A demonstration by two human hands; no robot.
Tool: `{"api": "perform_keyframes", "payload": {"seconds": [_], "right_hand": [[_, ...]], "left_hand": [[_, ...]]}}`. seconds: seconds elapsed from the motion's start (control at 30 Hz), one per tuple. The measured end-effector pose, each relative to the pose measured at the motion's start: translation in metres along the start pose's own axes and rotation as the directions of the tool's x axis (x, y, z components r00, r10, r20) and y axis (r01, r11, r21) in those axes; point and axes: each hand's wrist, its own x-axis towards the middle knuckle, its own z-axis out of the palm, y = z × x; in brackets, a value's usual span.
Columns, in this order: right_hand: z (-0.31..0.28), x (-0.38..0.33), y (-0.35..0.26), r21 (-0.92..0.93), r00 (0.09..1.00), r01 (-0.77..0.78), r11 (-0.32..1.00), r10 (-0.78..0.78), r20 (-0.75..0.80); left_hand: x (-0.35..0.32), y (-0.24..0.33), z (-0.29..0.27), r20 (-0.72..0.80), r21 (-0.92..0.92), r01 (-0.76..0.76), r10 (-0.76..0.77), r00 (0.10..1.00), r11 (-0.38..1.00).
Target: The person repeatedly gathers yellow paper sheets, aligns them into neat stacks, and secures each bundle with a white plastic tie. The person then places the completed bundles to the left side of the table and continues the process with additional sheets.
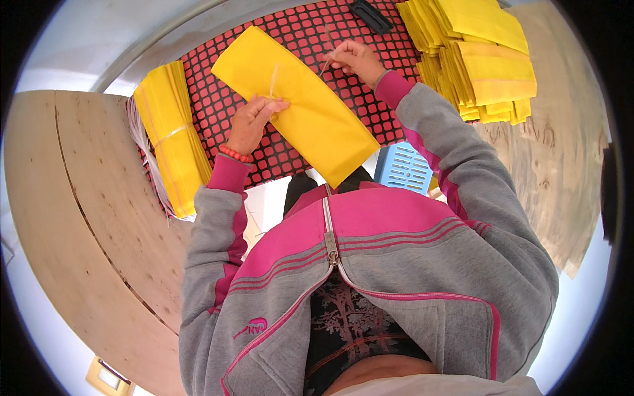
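Observation:
A flat, folded yellow piece [323, 132], like a fabric or plastic bag, lies slantwise on a red-and-black patterned cloth [218, 112]. Over its left part, my left hand [254, 119] is closed in a pinch, with a narrow whitish strip [274, 79] standing up from the fingertips. My right hand [356, 61], beyond the piece's right edge, pinches a thin translucent strip [325, 67]. Whether both ends belong to one strip that runs under the yellow piece, I cannot tell.
To the left lies a yellow bundle [172, 135] tied with a pale band, beside loose white strips [142, 135]. Stacked yellow folded pieces [489, 72] sit at the far right. A black object [371, 16] is at the back. A blue slotted plastic item [404, 166] shows below the cloth's edge.

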Motion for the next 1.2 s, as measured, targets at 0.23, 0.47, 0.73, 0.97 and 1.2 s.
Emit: {"api": "perform_keyframes", "payload": {"seconds": [0.23, 0.47, 0.73, 0.97, 1.2], "right_hand": [[0.043, -0.007, -0.04, -0.174, 0.948, 0.314, 0.933, -0.3, 0.105], [0.095, -0.038, -0.058, -0.599, 0.797, 0.593, 0.539, -0.498, 0.34], [0.115, -0.061, -0.041, -0.474, 0.712, 0.695, 0.54, -0.609, 0.35], [0.118, -0.062, -0.037, -0.404, 0.705, 0.703, 0.585, -0.65, 0.285], [0.128, -0.057, -0.033, -0.412, 0.742, 0.659, 0.63, -0.633, 0.221]], "left_hand": [[0.0, 0.01, 0.007, -0.101, -0.164, 0.181, -0.199, 0.975, 0.97], [0.0, 0.014, 0.018, -0.307, -0.204, 0.193, -0.25, 0.918, 0.96], [0.007, 0.017, 0.026, -0.392, -0.016, 0.182, -0.174, 0.903, 0.983], [0.015, 0.01, 0.016, -0.188, -0.399, 0.227, -0.322, 0.928, 0.888], [0.013, 0.009, 0.023, -0.261, -0.274, 0.143, -0.216, 0.941, 0.951]]}}
